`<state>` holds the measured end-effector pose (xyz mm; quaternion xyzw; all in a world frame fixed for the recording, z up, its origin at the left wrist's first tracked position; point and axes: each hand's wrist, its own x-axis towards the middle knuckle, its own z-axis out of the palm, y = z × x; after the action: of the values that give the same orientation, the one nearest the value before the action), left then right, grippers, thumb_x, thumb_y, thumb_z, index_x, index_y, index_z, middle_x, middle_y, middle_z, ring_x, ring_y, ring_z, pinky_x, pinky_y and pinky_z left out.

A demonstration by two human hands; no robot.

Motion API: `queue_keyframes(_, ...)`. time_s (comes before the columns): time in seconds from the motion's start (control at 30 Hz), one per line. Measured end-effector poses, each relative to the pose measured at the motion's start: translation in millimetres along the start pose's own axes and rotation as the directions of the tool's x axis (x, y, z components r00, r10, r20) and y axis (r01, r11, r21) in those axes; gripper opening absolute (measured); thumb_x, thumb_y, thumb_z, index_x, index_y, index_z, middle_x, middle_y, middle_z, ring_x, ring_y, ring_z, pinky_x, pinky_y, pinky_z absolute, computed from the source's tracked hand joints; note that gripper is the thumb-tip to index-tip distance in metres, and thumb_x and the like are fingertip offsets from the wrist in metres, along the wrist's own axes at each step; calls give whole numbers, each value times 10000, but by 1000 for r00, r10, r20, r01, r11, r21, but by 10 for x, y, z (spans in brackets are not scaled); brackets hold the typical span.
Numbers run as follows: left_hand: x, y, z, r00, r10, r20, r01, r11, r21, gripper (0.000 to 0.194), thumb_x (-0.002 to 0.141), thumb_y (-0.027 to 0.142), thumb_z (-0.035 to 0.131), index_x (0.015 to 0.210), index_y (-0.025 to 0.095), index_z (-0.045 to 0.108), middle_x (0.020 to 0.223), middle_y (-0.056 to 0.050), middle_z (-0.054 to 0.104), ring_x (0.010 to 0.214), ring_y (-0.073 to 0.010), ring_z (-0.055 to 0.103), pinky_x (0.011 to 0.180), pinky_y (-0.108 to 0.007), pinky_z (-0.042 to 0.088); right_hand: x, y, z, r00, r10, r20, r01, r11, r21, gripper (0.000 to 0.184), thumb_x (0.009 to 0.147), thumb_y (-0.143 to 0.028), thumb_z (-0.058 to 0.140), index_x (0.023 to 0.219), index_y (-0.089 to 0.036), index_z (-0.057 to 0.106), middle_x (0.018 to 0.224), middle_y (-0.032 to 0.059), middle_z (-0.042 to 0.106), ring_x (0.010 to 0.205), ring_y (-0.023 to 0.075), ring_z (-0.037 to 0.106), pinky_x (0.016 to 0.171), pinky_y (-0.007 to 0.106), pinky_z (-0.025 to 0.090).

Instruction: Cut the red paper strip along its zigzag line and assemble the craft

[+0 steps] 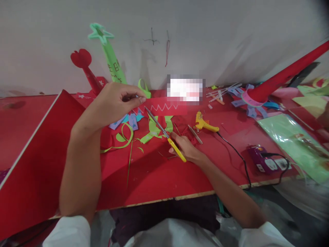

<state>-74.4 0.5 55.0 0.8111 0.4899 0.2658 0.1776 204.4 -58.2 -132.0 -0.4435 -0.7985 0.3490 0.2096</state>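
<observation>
My left hand (123,97) pinches the left end of a red paper strip (168,110), holding it up above the table. A white zigzag line runs along the strip. In my right hand (189,147) is a pair of scissors (176,148) with yellow handles; the blades point up and left, their tips at the strip near my left fingers. Whether the blades bite into the paper I cannot tell. Below the strip lie green paper cut-outs (154,128) and a curled green paper strip (130,137). A pencil-like stick (195,134) lies just beyond my right hand.
A yellow glue gun (205,123) lies right of centre, its black cord running to a purple power box (262,159). Tall paper shapes, one green with a star (101,32) and one red (290,72), rise at the back. A large red sheet (38,154) leans on the left.
</observation>
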Motion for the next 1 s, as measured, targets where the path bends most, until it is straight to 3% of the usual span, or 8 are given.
queue_keyframes(0.47, 17, 27, 17, 1000, -23, -3, 23, 1000, 5, 210, 924, 400, 641, 910, 258, 796, 635, 9, 539, 612, -152, 443, 599, -320, 325, 5, 8, 9, 1000, 10, 6, -10, 999, 44, 327, 922, -431, 715, 1107, -231, 536, 695, -42, 601, 589, 156, 532, 592, 266, 279)
queue_keyframes(0.73, 14, 24, -3, 1000, 1, -5, -1, 1000, 27, 210, 943, 390, 642, 919, 232, 779, 651, 11, 556, 628, -142, 436, 597, -313, 330, 17, 15, 1, 1000, 0, 3, 0, 999, 36, 339, 946, -495, 705, 1076, -229, 540, 686, -48, 573, 584, 144, 515, 594, 259, 294)
queue_keyframes(0.87, 22, -10, 18, 996, -9, -87, 5, 999, -37, 191, 981, 344, 641, 884, 210, 736, 739, 1, 605, 698, -137, 496, 635, -294, 374, 29, -3, 14, 1000, -8, -18, 8, 1000, -5, 414, 910, -563, 769, 1017, -229, 549, 651, -70, 477, 556, 128, 432, 577, 260, 269)
queue_keyframes(1.0, 78, -115, 87, 947, 33, -320, -77, 989, -124, 113, 950, 244, 693, 847, 200, 709, 714, 11, 598, 645, -118, 482, 597, -284, 347, 39, -15, 31, 1000, -12, -19, 11, 999, -32, 453, 882, -583, 812, 965, -231, 538, 656, -71, 470, 551, 121, 406, 578, 265, 258)
